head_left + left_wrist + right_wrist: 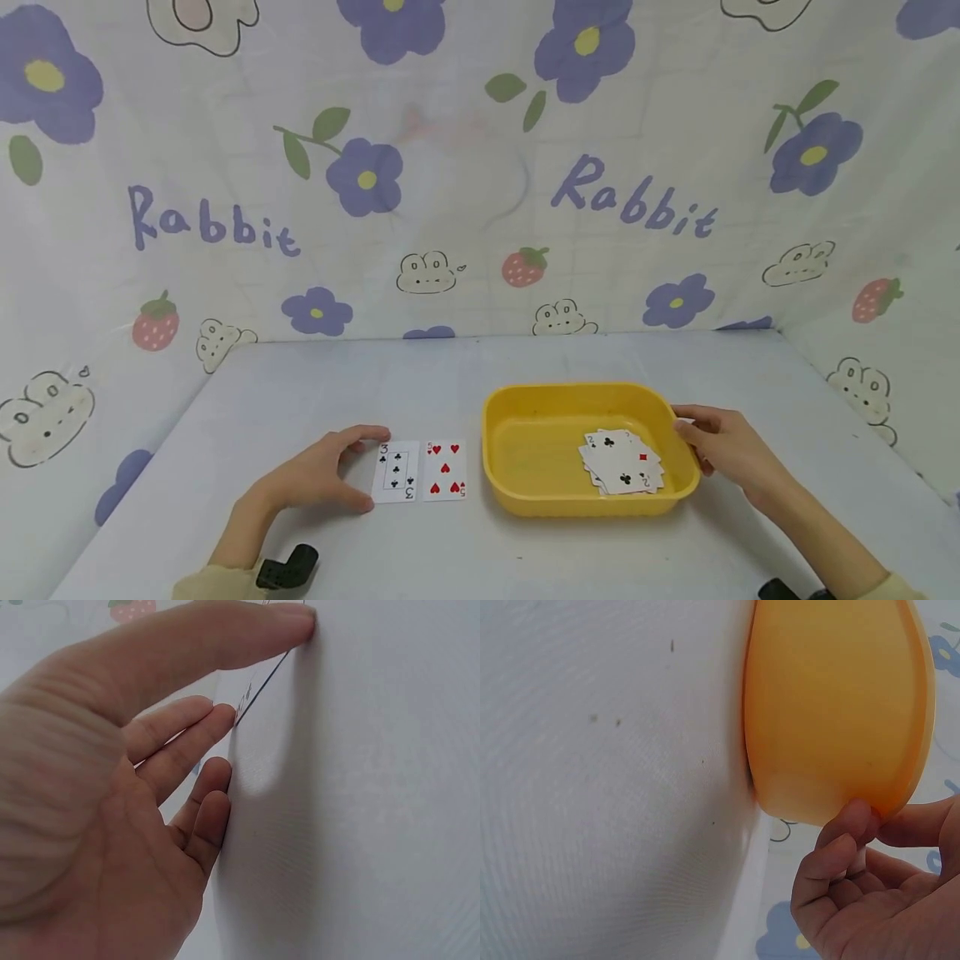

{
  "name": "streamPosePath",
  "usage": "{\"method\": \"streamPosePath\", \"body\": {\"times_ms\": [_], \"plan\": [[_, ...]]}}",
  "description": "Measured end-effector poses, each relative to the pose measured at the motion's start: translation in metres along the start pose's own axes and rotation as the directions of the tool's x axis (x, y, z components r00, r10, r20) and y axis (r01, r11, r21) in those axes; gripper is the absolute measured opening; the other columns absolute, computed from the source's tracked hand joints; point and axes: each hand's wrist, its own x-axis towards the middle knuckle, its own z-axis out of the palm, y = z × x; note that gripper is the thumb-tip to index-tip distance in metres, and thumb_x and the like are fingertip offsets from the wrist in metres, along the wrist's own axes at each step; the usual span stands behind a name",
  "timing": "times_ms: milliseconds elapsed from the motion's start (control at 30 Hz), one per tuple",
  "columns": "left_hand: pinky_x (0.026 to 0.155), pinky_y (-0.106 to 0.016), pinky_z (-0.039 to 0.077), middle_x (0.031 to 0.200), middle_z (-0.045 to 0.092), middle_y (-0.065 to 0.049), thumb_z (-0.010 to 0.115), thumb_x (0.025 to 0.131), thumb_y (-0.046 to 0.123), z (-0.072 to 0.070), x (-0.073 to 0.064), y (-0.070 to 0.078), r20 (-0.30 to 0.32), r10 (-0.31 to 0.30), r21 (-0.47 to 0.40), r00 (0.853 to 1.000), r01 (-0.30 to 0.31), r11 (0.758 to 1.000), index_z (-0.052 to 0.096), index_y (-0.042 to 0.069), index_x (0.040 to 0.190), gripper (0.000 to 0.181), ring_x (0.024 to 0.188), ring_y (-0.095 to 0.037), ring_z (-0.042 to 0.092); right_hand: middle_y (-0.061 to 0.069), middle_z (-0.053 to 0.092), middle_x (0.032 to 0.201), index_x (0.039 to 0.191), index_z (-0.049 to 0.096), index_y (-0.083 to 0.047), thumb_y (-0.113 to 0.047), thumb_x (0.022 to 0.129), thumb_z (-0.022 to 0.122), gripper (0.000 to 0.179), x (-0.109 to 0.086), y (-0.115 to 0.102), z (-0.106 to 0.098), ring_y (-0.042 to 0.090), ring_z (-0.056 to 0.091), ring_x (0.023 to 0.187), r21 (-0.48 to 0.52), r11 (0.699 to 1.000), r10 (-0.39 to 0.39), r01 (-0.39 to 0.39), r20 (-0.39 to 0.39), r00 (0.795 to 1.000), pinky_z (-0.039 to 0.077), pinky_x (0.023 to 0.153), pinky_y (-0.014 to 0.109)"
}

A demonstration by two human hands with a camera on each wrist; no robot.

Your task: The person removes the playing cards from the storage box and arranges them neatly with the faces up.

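My left hand (315, 467) is beside a three of clubs card (395, 472) lying face up on the table. Its index fingertip is at the card's upper left corner and its thumb tip at the lower left corner. In the left wrist view, the fingers (191, 746) are loosely spread near the card's edge. A five of hearts card (445, 471) lies face up just right of the three. With thumb and fingers, my right hand (723, 446) pinches the right rim of a yellow plastic basin (532, 450). Inside lie several overlapping playing cards (621, 462), a two of clubs on top.
The white table (420, 383) meets a patterned cloth wall (465, 192) behind, and the cloth continues along both sides. A black wrist device (288, 568) sits at the left wrist, and another (780, 590) at the right wrist.
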Motion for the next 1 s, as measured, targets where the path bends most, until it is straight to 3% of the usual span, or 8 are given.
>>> {"method": "streamPosePath", "body": {"times_ms": [100, 267, 400, 533, 633, 733, 1000], "plan": [[0.108, -0.051, 0.031, 0.142, 0.046, 0.001, 0.092, 0.065, 0.024, 0.000, 0.000, 0.000, 0.003, 0.010, -0.008, 1.000, -0.010, 1.000, 0.051, 0.019, 0.141, 0.087, 0.126, -0.028, 0.043, 0.008, 0.052, 0.077, 0.144, 0.041, 0.007, -0.023, 0.104, 0.050, 0.051, 0.001, 0.001, 0.000, 0.023, 0.050, 0.068, 0.003, 1.000, -0.003, 0.003, 0.000, 1.000, 0.044, 0.058, 0.031], [0.106, -0.050, 0.033, 0.142, 0.047, 0.000, 0.091, 0.067, 0.032, -0.001, 0.001, 0.001, -0.026, -0.026, -0.008, 0.999, 0.025, 1.000, 0.050, 0.017, 0.142, 0.087, 0.123, -0.026, 0.045, 0.008, 0.052, 0.077, 0.144, 0.041, 0.007, -0.024, 0.104, 0.050, 0.051, 0.001, 0.001, 0.001, 0.022, 0.050, 0.067, 0.012, 1.000, 0.001, -0.001, -0.001, 1.000, 0.044, 0.057, 0.031], [0.100, -0.047, 0.041, 0.138, 0.051, -0.004, 0.089, 0.070, 0.039, -0.003, 0.003, 0.003, -0.096, -0.071, 0.000, 0.993, 0.071, 0.997, 0.051, 0.017, 0.142, 0.084, 0.117, -0.025, 0.051, 0.008, 0.052, 0.076, 0.144, 0.040, 0.007, -0.023, 0.104, 0.050, 0.052, 0.001, 0.001, 0.001, 0.022, 0.049, 0.067, 0.014, 1.000, 0.003, -0.003, 0.000, 1.000, 0.044, 0.057, 0.032], [0.085, -0.041, 0.050, 0.134, 0.055, -0.004, 0.087, 0.071, 0.045, -0.006, 0.005, 0.006, -0.193, -0.092, -0.024, 0.977, 0.089, 0.996, 0.054, 0.022, 0.138, 0.079, 0.109, -0.025, 0.057, 0.007, 0.051, 0.076, 0.144, 0.041, 0.007, -0.023, 0.104, 0.050, 0.051, 0.001, 0.000, 0.000, 0.022, 0.049, 0.067, 0.010, 1.000, 0.002, -0.002, -0.002, 1.000, 0.044, 0.057, 0.031], [0.079, -0.038, 0.050, 0.130, 0.057, -0.003, 0.086, 0.072, 0.048, -0.007, 0.005, 0.010, -0.259, -0.074, -0.040, 0.963, 0.065, 0.997, 0.056, 0.026, 0.135, 0.074, 0.104, -0.027, 0.060, 0.007, 0.051, 0.075, 0.144, 0.041, 0.007, -0.023, 0.104, 0.050, 0.051, 0.000, 0.000, 0.000, 0.022, 0.049, 0.067, 0.008, 1.000, 0.001, -0.001, -0.002, 1.000, 0.044, 0.057, 0.031], [0.083, -0.039, 0.050, 0.129, 0.058, 0.001, 0.084, 0.073, 0.050, -0.009, 0.004, 0.017, -0.304, -0.026, -0.022, 0.952, 0.020, 1.000, 0.056, 0.028, 0.133, 0.070, 0.104, -0.027, 0.060, 0.007, 0.051, 0.074, 0.144, 0.041, 0.007, -0.023, 0.104, 0.050, 0.051, 0.000, 0.000, 0.000, 0.022, 0.049, 0.067, 0.008, 1.000, -0.004, 0.004, 0.000, 1.000, 0.044, 0.057, 0.032], [0.087, -0.039, 0.051, 0.126, 0.058, 0.010, 0.084, 0.075, 0.047, -0.008, 0.006, 0.036, -0.321, 0.068, 0.002, 0.945, -0.071, 0.997, 0.057, 0.026, 0.132, 0.067, 0.105, -0.025, 0.060, 0.008, 0.051, 0.075, 0.144, 0.040, 0.007, -0.022, 0.104, 0.050, 0.051, 0.000, 0.002, 0.000, 0.022, 0.049, 0.067, 0.008, 1.000, -0.005, 0.005, 0.005, 1.000, 0.045, 0.058, 0.032]]}}
